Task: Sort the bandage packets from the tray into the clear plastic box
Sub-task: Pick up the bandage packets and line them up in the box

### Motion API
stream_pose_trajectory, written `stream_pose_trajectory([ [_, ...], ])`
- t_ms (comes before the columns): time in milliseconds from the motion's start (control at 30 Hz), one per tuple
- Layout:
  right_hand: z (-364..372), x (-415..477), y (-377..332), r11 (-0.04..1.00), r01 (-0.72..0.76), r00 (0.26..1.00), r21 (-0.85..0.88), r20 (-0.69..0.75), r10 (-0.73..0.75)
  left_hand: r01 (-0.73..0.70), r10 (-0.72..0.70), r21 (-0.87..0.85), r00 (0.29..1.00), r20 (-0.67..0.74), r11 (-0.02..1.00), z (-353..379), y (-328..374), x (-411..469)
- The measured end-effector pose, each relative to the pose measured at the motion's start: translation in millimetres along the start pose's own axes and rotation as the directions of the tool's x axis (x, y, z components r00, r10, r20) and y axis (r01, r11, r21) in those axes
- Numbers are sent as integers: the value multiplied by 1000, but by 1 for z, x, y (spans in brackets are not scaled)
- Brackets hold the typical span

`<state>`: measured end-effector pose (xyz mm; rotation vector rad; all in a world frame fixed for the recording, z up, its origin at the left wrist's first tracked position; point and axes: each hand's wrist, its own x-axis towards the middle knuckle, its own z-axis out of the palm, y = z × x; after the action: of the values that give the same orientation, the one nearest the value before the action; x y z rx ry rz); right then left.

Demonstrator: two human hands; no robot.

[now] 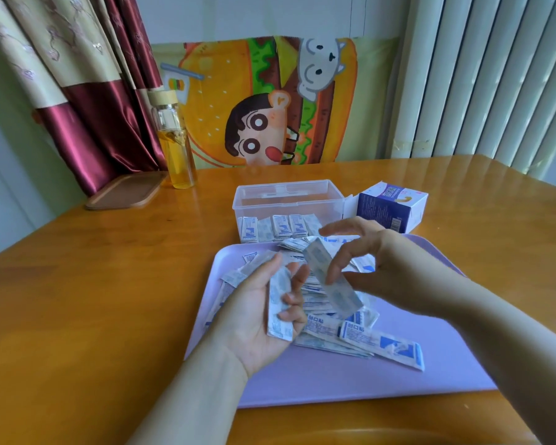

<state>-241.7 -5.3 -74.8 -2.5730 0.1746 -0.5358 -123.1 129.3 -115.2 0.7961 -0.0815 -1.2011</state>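
left hand (257, 319): a bandage packet (280, 303) is held in the upturned palm, fingers curled over it | right hand (382, 268): a second packet (331, 281), blurred, is pinched above the lilac tray (398, 380) | loose packets (334, 329) are heaped on the tray | clear plastic box (289, 200): a row of packets (280, 226) is stood on end inside | blue carton (389, 207) is set beside it

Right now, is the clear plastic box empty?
No, a row of packets stands inside the clear box, along its front wall.
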Motion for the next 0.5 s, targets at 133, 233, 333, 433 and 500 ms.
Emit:
stream_pose_trajectory([
  [133,21,2,-2,989,45,999,143,-28,-42,-49,41,124,997,61,991,12,-9,-5],
  [233,25,2,-3,980,55,998,189,-6,-55,-89,90,125,996,2,988,14,-7,-6],
  [333,18,0,1,987,-25,1000,158,4,25,-136,134,-20,990,-52,991,4,6,-5],
  [433,21,-7,-3,996,-73,970,-55,227,84,-192,178,-124,977,-114,974,-6,18,-6],
  [500,28,-11,-7,986,1,941,-165,334,55,-190,173,-180,979,-105,965,-9,22,-7],
])
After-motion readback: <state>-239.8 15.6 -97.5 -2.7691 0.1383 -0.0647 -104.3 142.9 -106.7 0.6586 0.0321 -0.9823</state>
